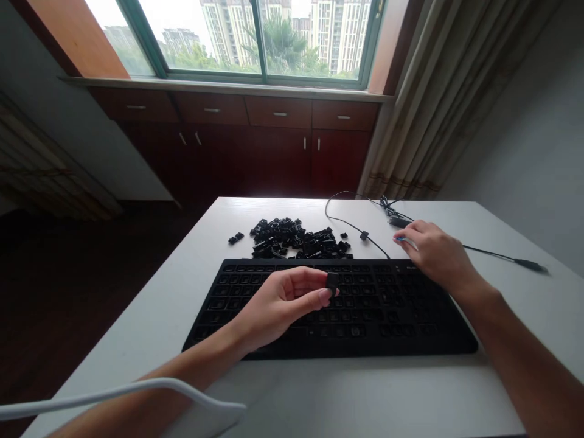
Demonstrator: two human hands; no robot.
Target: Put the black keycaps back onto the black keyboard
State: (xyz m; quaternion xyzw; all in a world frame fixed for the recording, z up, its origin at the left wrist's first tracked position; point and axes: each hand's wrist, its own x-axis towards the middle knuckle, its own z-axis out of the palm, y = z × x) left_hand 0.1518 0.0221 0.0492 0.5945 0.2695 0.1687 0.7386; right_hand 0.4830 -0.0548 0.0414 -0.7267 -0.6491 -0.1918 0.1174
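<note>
My left hand [278, 304] pinches a small black keycap [333, 280] between thumb and fingers, above the middle of a black keyboard [283, 351]. The keyboard's key positions are bare, showing sockets without caps. Beyond the keyboard's top right corner, my right hand [433, 250] is closed with its fingertips together. A bit of blue and white shows at those fingertips; its kind is too small to make out. A heap of loose black keycaps [314, 243] lies behind the keyboard, with a few strays beside it.
A thin black cable [349, 224] loops over the white table [347, 389], with a tied bundle [387, 207] near the far edge. A dark cable end [529, 265] lies at right. A white cord [159, 383] crosses before my left forearm. Cabinets [278, 152] stand beyond, under a window.
</note>
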